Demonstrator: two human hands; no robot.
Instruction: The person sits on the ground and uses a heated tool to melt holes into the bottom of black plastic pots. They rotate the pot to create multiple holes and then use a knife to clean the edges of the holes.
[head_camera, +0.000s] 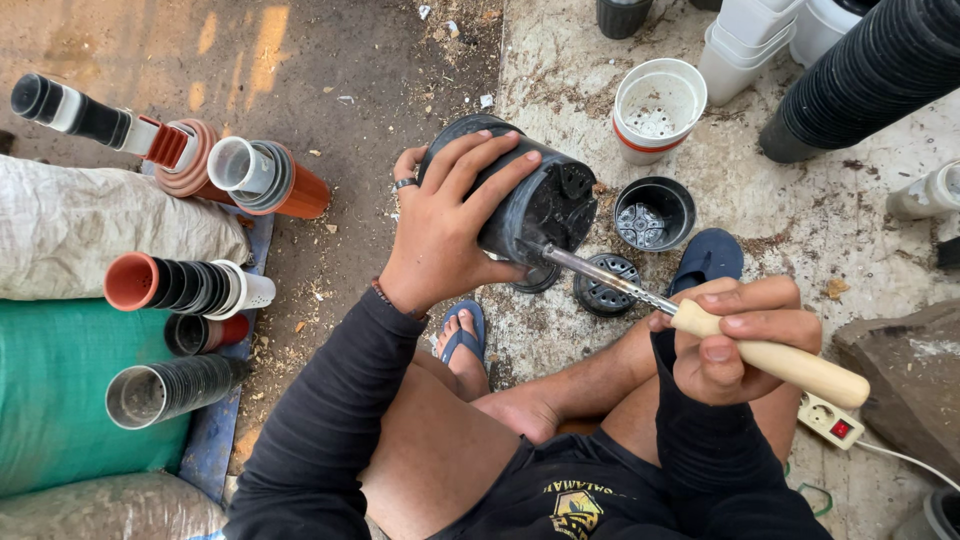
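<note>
Bare concrete floor (800, 220), littered with soil; a black pot (535, 195) is gripped tilted by the left hand (440, 235), fingers wrapped tight; the soldering iron (690, 325) is clenched in the right hand (735, 340), tip at the pot's base — slippage risks burning nearby fingers or bare legs.

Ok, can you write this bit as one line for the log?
left hand: grips black pot | right hand: holds wooden-handled iron | tip: on pot base | small pots: on ground

An outdoor plant-nursery work yard: stacks of plastic pots (190, 285) lie on bare dirt left of the concrete slab (800, 210), beside filled sacks (70, 225).
</note>
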